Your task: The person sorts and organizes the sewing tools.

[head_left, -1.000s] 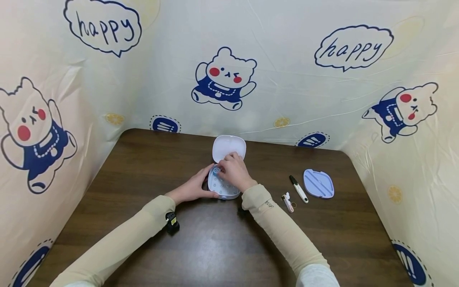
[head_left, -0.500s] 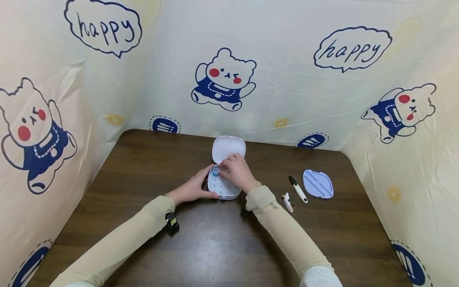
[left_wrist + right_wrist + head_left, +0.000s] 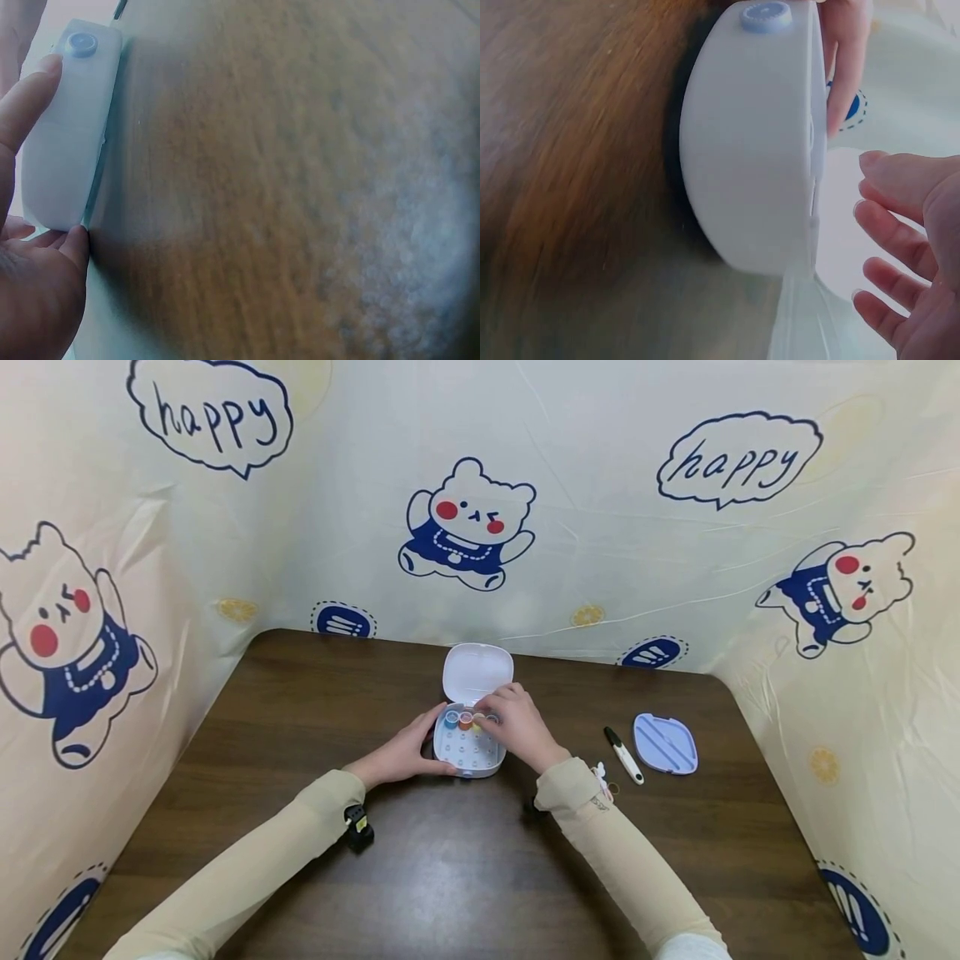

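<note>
The white sewing box (image 3: 468,768) stands with its lid (image 3: 477,670) swung up at the back. Along its rear row sit small thread spools: a blue spool (image 3: 452,720), an orange-red spool (image 3: 466,721) and a yellowish one partly under the fingers. Bare pegs fill the rows in front. My left hand (image 3: 401,753) grips the box's left side, its thumb on the front wall beside the round button (image 3: 81,44). Over the right rear of the box hovers my right hand (image 3: 519,725). In the right wrist view its fingers curve loosely, with nothing visible between them.
To the right lie a black-and-white seam ripper or small pen-like tool (image 3: 624,756), a grooved lilac tray (image 3: 665,744), and a small white item (image 3: 601,772) partly behind the right sleeve. A printed cloth (image 3: 480,610) borders the table's back and sides.
My right hand has shifted right along the rear row, uncovering the orange-red spool and part of the yellowish one. The right forearm now partly covers the small white item. My left hand stays put.
</note>
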`<action>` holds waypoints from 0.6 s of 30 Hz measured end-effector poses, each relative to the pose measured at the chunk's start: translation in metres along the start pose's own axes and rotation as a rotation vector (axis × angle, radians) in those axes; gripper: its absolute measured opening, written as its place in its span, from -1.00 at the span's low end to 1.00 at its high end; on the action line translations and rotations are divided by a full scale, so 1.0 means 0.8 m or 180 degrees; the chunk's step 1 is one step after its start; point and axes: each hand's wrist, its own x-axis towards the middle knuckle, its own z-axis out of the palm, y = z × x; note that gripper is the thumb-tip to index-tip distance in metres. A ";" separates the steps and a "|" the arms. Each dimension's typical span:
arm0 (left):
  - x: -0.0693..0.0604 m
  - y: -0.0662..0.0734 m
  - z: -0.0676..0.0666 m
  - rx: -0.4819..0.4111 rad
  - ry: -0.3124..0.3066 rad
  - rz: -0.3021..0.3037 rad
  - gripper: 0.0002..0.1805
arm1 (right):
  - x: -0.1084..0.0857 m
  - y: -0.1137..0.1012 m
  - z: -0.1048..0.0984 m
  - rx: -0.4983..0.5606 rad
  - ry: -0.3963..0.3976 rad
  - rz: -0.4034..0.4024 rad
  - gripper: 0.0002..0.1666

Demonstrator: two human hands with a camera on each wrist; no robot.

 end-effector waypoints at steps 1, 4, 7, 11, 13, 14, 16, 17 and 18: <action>0.000 0.000 0.000 -0.0011 -0.0002 -0.0017 0.30 | -0.002 0.002 -0.002 0.0019 0.0003 0.0019 -0.80; 0.000 -0.001 0.001 -0.0028 -0.0005 -0.0042 0.30 | -0.011 0.008 -0.008 0.0138 0.0009 0.0101 -0.78; 0.001 -0.001 0.001 -0.0032 -0.0005 -0.0054 0.31 | -0.018 0.015 -0.010 0.0195 0.0038 0.0165 -0.76; 0.001 -0.001 0.001 -0.0036 -0.0001 -0.0074 0.32 | -0.029 0.024 -0.016 0.0205 0.0103 0.0205 -0.76; 0.001 -0.002 0.002 -0.0038 -0.0005 -0.0092 0.32 | -0.035 0.028 -0.020 0.0194 0.0147 0.0204 -0.77; 0.001 -0.001 0.001 -0.0041 -0.0012 -0.0114 0.32 | -0.038 0.030 -0.023 0.0194 0.0160 0.0214 -0.78; 0.001 0.000 0.001 -0.0034 -0.0017 -0.0135 0.33 | -0.043 0.035 -0.028 0.0173 0.0206 0.0198 -0.80; 0.001 -0.001 0.001 -0.0024 -0.0015 -0.0137 0.33 | -0.046 0.037 -0.030 0.0164 0.0228 0.0191 -0.80; 0.000 -0.001 0.001 -0.0017 -0.0015 -0.0137 0.33 | -0.049 0.040 -0.033 0.0158 0.0244 0.0193 -0.80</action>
